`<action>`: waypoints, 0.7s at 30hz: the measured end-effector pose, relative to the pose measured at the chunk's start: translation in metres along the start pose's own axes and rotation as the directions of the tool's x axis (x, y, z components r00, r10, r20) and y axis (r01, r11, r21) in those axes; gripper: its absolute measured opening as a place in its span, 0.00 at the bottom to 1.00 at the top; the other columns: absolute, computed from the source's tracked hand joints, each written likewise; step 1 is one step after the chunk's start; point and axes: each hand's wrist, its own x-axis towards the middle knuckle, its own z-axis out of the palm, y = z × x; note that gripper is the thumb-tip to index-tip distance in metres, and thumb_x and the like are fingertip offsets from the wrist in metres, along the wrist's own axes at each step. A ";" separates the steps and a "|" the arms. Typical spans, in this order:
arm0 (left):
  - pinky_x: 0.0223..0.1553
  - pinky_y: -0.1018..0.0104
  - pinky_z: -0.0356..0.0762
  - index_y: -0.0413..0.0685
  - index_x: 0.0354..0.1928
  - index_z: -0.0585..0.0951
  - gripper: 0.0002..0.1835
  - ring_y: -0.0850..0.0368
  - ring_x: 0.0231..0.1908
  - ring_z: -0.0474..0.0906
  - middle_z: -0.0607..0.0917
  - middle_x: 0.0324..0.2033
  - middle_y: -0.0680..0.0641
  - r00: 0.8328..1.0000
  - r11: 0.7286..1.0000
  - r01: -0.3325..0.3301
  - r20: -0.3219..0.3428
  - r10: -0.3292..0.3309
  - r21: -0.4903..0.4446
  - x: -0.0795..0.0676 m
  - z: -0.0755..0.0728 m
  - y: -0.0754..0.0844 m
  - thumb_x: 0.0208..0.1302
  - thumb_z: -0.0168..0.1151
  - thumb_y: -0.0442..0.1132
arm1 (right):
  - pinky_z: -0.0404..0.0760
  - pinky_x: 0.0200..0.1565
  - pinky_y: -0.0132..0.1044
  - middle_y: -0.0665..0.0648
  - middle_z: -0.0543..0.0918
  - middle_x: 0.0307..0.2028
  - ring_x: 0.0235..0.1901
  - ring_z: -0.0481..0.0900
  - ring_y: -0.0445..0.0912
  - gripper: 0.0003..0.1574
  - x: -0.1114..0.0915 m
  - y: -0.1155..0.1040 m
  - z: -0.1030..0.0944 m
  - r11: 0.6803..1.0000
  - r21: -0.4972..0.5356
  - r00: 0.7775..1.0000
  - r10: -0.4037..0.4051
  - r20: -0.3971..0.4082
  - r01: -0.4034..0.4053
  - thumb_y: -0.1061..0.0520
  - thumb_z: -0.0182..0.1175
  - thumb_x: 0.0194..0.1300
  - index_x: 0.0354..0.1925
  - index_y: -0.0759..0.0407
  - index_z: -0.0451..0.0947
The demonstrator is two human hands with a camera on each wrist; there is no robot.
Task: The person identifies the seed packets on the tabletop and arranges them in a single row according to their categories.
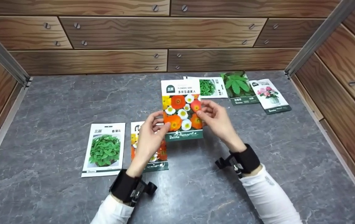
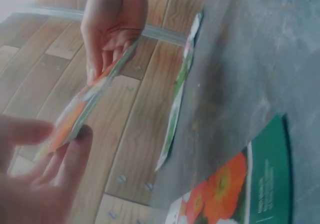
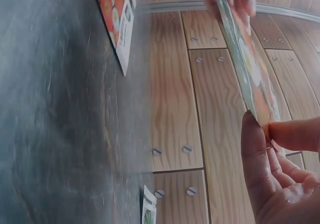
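A seed packet (image 1: 182, 109) with orange, white and yellow poppies is held up off the table between both hands, its printed front toward the head camera. My left hand (image 1: 151, 133) pinches its lower left edge, thumb in front and fingers behind. On the opposite edge my right hand (image 1: 216, 119) pinches it the same way. Both wrist views show the packet nearly edge-on, with thumb and fingers on either face. Beneath the left hand lies a second poppy packet (image 1: 155, 166), partly covered by that hand in the head view.
A green-leaf packet (image 1: 106, 151) lies at the left. Toward the back right lie a white packet with green leaves (image 1: 208, 87), a dark green leaf packet (image 1: 239, 87) and a pink flower packet (image 1: 270, 96). Wood-patterned walls (image 1: 165, 32) enclose the grey table (image 1: 56, 102).
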 end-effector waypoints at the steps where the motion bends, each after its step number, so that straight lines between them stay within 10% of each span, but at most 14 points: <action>1: 0.49 0.66 0.84 0.43 0.71 0.74 0.24 0.47 0.50 0.87 0.86 0.56 0.37 1.000 1.000 -0.007 -0.012 0.006 -0.006 -0.001 0.000 0.000 0.75 0.63 0.36 | 0.86 0.33 0.27 0.49 0.83 0.37 0.31 0.82 0.36 0.24 -0.001 0.000 0.001 1.000 0.015 1.000 0.004 0.005 -0.004 0.69 0.59 0.72 0.64 0.73 0.73; 21: 0.27 0.73 0.82 0.37 0.61 0.81 0.18 0.50 0.34 0.88 0.89 0.46 0.36 0.996 0.992 -0.023 -0.085 0.033 0.120 -0.006 0.008 -0.011 0.71 0.64 0.31 | 0.87 0.31 0.30 0.48 0.83 0.34 0.28 0.82 0.36 0.22 -0.015 0.008 -0.006 0.999 -0.027 0.998 0.018 0.058 -0.017 0.71 0.60 0.71 0.61 0.76 0.73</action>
